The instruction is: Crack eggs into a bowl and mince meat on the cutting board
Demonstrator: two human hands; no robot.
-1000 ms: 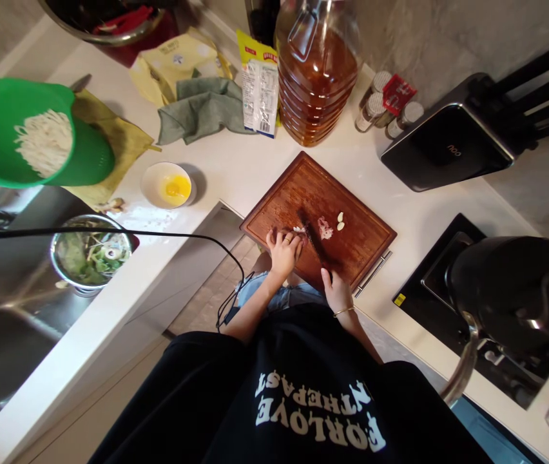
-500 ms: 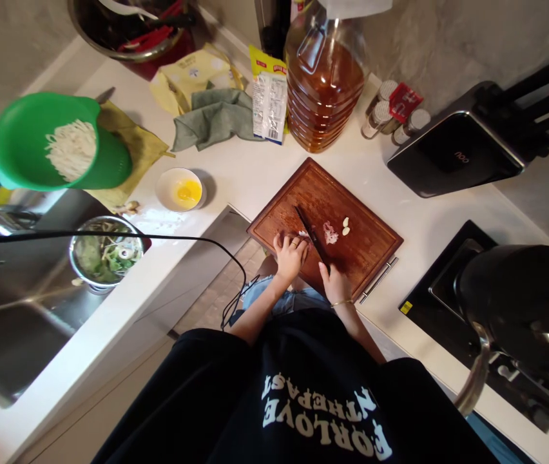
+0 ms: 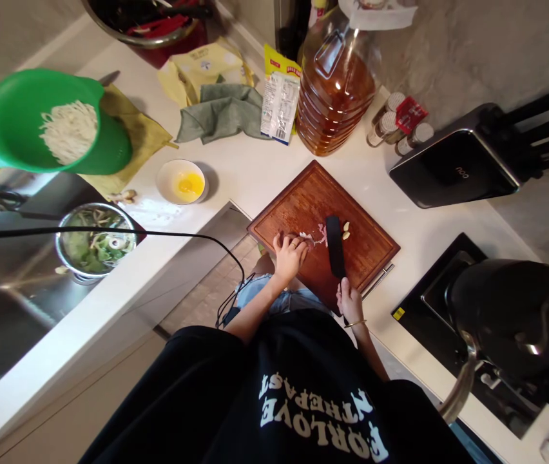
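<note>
Cutting board (image 3: 298, 193): work base, set at near edge of counter (image 3: 250, 167); confirm it sits firm before loading. Knife (image 3: 334, 245): over board, R of centre, broad dark side showing; R hand (image 3: 349, 299) is closed round its handle; blade-to-board contact can't be confirmed; for cutting (apparent step in hand), turn edge down, tip low, strokes short. L hand (image 3: 288, 254): at board's L part, fingers bent, spread narrow; whether it grips anything can't be told, fingertips hide it; tuck tips back, knuckles toward blade. Peeled cloves (image 3: 346, 230): 2 pcs, just R of blade; move clear if not being cut. Chopped bits (image 3: 323, 235): pink-white, btwn L hand and blade; gather to 1 pile before re-cutting.

Surroundings: sink (image 3: 13, 309) far L; pot (image 3: 511, 316) on hob, R, its handle jutting to counter edge, poss. elbow snag; jug (image 3: 337, 90) of amber liquid close behind board, limits reach; knife block (image 3: 453, 167) back R; green colander (image 3: 13, 122) w/ white noodles, back L; metal bowl (image 3: 59, 241) of greens at sink; small bowl (image 3: 164, 183) w/ egg yolk, L of board, spill risk; cable (image 3: 173, 233) crosses L side toward L arm; route it clear.
</note>
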